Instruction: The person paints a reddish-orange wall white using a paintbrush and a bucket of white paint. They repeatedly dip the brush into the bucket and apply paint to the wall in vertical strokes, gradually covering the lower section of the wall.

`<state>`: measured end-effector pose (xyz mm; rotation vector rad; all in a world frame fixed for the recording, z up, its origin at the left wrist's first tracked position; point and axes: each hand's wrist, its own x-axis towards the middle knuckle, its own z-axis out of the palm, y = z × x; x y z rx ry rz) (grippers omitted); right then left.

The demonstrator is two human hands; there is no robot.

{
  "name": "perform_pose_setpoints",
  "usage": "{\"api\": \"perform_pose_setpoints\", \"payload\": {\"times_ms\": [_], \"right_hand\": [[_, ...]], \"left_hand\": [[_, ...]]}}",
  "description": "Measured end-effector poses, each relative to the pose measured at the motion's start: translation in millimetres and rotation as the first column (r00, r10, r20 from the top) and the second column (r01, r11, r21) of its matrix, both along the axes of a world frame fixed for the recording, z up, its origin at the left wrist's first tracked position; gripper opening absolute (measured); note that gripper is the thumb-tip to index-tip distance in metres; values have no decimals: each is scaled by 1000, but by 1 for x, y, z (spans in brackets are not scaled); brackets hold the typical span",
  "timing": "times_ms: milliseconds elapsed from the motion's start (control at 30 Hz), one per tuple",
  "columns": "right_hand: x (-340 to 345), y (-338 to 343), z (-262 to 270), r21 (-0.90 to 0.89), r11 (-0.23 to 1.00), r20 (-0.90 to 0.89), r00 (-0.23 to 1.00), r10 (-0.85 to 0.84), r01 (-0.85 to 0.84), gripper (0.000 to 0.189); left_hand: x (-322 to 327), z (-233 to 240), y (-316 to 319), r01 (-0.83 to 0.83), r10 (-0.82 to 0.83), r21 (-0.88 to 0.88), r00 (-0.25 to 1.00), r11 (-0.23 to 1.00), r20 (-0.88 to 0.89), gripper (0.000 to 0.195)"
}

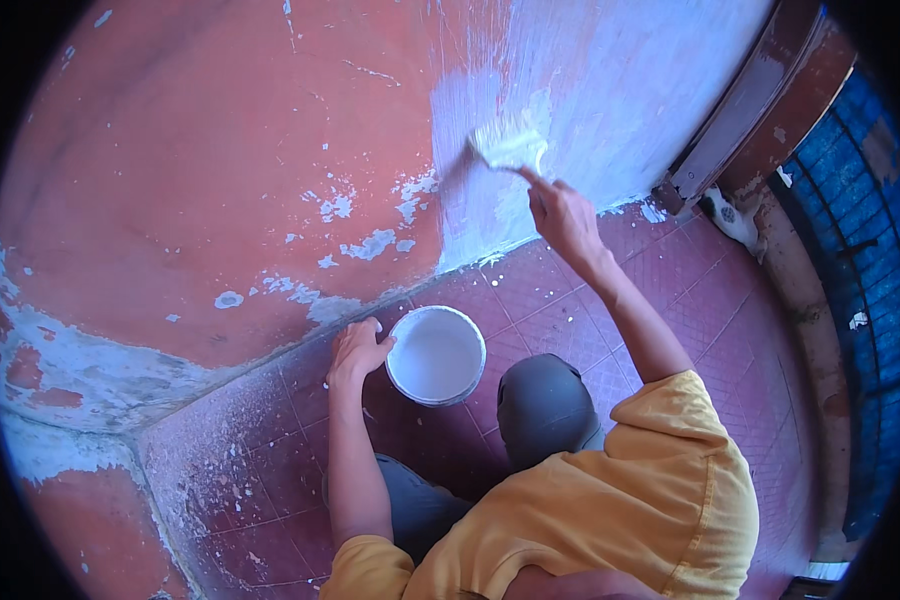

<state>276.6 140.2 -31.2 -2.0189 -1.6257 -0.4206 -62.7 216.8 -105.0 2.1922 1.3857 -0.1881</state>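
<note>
My right hand (568, 222) grips the handle of a wide paintbrush (508, 144), whose pale, paint-laden bristles lie against the wall, slightly blurred. Fresh whitish paint (615, 97) covers the wall around and to the right of the brush. To its left the wall (217, 150) is old red-orange paint with chipped white patches. My left hand (358, 349) is beside a round white bucket (436, 397), its thumb at the rim; whether it grips the rim I cannot tell. White paint fills part of the bucket, which stands on the floor in front of my knees.
Reddish floor tiles (660, 277) carry paint drops, with flakes and dust (217, 465) near the left corner. A door frame (750, 120) rises at the upper right. Beside it a white and dark cat (731, 216) is by a low ledge (802, 300), before a dark grille with blue sheeting (870, 255).
</note>
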Motion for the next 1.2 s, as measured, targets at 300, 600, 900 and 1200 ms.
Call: {"api": "perform_pose_setpoints", "payload": {"times_ms": [300, 600, 900, 1200], "right_hand": [[18, 4, 89, 54, 988, -119, 981, 152, -146, 24], [-1, 33, 202, 672, 732, 165, 986, 3, -115, 29], [-4, -6, 27, -173, 979, -188, 980, 71, -104, 28], [9, 2, 202, 260, 954, 95, 987, 127, -147, 26]], "left_hand": [[-4, 15, -10, -24, 24, -7, 1000, 1000, -18, 47], [-5, 1, -7, -6, 5, 59, 1000, 998, 20, 44], [-9, 3, -8, 4, -5, 58, 1000, 998, 20, 45], [-15, 5, -8, -4, 2, 89, 1000, 996, 20, 44]]}}
